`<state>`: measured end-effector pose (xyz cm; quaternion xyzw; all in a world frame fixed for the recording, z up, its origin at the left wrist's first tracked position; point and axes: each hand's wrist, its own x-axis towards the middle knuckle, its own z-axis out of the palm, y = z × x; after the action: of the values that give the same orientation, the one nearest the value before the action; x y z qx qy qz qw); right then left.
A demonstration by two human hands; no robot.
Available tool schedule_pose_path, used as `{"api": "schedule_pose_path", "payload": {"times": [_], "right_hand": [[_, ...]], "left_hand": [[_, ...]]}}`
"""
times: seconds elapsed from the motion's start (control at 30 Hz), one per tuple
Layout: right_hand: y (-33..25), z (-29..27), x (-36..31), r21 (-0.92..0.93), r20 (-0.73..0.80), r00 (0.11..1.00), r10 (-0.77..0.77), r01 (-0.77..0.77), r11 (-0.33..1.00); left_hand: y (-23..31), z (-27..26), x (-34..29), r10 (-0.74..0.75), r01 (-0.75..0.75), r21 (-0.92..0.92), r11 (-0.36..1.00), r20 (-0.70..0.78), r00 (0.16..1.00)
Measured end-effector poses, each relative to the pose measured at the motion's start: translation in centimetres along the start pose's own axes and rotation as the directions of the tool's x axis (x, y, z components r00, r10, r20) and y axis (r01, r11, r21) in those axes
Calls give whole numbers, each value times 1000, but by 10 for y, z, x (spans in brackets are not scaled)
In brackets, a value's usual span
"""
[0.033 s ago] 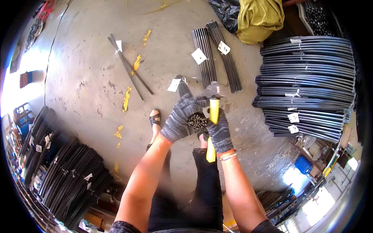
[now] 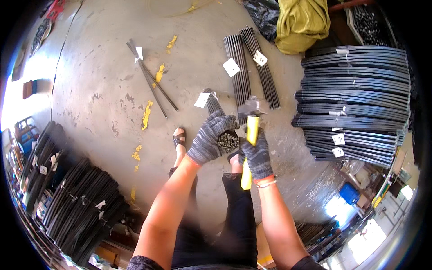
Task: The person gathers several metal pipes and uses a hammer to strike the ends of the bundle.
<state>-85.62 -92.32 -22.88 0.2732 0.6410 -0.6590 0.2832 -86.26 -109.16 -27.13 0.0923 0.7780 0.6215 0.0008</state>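
Taking the rod bundle (image 2: 228, 141) as our clock's centre, we see two crossed rods (image 2: 153, 81) on the floor (image 2: 103, 135) at ten o'clock, then at nine the gloved left hand (image 2: 206, 139), fingers wrapped around the bundle. Its dark rods show packed, paler round ends facing us; a white tag (image 2: 202, 100) lies at eleven, and we can read nothing on it. At four, the right hand (image 2: 258, 158) is closed around a yellow-handled hammer (image 2: 253, 128), whose head has shifted slightly rightward since the earlier frame. Stacked rods (image 2: 355, 96) lie toward three.
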Motion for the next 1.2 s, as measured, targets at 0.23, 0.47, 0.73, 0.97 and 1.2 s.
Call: {"api": "schedule_pose_path", "payload": {"times": [0.23,0.47,0.73,0.97,1.2], "right_hand": [[-83,16,-75,-24,56,920,-387,389,921],[-62,20,-50,-583,117,763,-635,570,578],[-124,53,-64,-228,109,792,-601,609,760],[-87,42,-25,-640,95,951,-294,284,714],[-81,31,-44,-378,29,754,-656,616,691]], "left_hand": [[-51,-5,12,-18,45,102,994,-254,967],[-31,-11,67,-96,149,174,973,-278,956],[-28,-26,65,-139,189,129,973,-324,936],[-32,-19,83,-81,141,204,969,-274,958],[-35,-14,76,-114,151,98,984,-314,943]]}}
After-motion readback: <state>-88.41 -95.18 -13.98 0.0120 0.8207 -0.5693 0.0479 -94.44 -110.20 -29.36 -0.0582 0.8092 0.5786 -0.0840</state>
